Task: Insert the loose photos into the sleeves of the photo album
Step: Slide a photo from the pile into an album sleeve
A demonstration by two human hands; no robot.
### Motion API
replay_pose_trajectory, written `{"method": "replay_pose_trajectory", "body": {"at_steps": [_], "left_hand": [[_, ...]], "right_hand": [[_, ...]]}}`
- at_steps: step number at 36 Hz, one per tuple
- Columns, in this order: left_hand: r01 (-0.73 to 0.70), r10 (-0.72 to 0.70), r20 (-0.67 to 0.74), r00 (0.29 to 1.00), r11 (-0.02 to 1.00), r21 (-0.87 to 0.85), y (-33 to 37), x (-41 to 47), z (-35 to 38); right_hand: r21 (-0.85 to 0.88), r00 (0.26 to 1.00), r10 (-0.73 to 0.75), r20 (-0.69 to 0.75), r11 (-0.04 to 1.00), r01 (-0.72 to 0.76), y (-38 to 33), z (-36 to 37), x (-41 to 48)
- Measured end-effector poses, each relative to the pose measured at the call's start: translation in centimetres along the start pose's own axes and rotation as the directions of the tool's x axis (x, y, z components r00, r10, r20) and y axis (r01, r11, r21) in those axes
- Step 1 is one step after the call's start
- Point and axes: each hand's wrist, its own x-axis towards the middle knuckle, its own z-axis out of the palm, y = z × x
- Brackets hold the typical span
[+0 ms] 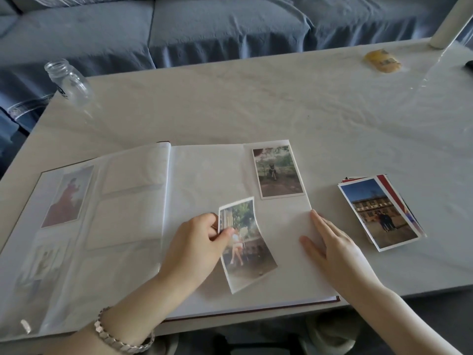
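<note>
The photo album (204,175) lies open on the white table. My left hand (199,242) pinches the left edge of a curled loose photo (245,247) of a seated person, over the lower middle of the right page. My right hand (330,242) lies flat with straight fingers on that page's right edge. One photo (277,172) sits at the top right of the right page. The left page holds a photo (67,197) in its top left sleeve and a faint one (44,260) below. A stack of loose photos (381,212) rests on the table right of the album.
An empty clear glass jar (69,80) stands at the table's far left corner. A yellow packet (383,61) lies at the far right, near a white post (446,21). A blue-covered sofa (204,26) runs behind the table. The album's near edge overhangs the table's front edge.
</note>
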Motion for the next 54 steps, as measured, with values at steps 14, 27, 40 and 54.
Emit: {"method": "replay_pose_trajectory", "body": {"at_steps": [14, 27, 40, 54], "left_hand": [[0.436, -0.287, 0.461, 0.840, 0.862, -0.257, 0.7, 0.5, 1.9], [0.340, -0.243, 0.515, 0.822, 0.935, -0.102, 2.1, 2.4, 2.1], [0.414, -0.223, 0.635, 0.739, 0.894, -0.168, 3.8, 2.7, 3.6], [0.439, -0.258, 0.565, 0.784, 0.874, -0.210, 3.3, 2.0, 3.5]], "right_hand": [[0.030, 1.000, 0.007, -0.017, 1.000, -0.006, 0.0, 0.1, -0.2], [0.032, 1.000, 0.016, -0.008, 0.999, -0.015, 0.1, 0.2, 0.0], [0.051, 0.992, -0.054, -0.114, 0.997, 0.060, 0.3, 0.8, -0.2], [0.074, 0.990, -0.102, -0.097, 0.991, 0.109, 1.2, 0.8, 0.0]]}}
